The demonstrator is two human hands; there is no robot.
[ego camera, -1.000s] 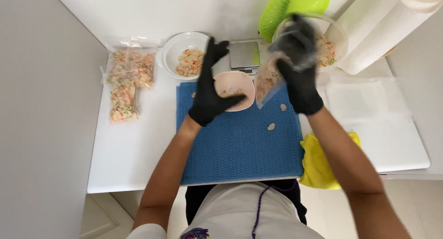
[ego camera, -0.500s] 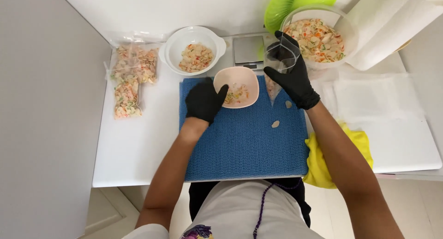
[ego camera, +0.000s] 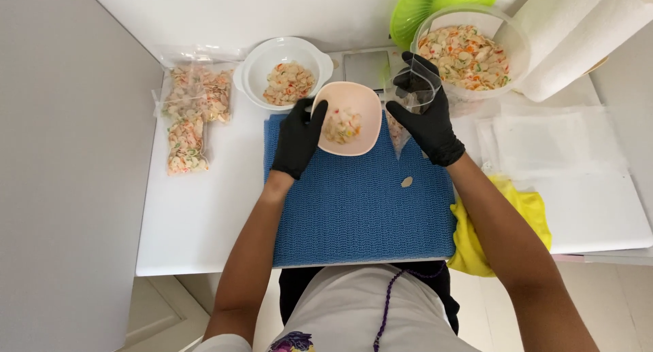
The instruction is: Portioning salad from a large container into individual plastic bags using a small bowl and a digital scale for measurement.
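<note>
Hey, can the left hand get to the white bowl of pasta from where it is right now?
Probably yes. The left hand grips the pink bowl's rim, and the white bowl sits just beyond it with nothing between. It would have to let go of the pink bowl first.

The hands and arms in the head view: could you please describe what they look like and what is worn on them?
Both the left hand and the right hand wear snug, matte black disposable gloves that end at the wrists. The forearms are bare, with no sleeves, watch or bracelets visible. Near the bottom edge a light, short-sleeved top shows, with a purple cord hanging down its front.
</note>
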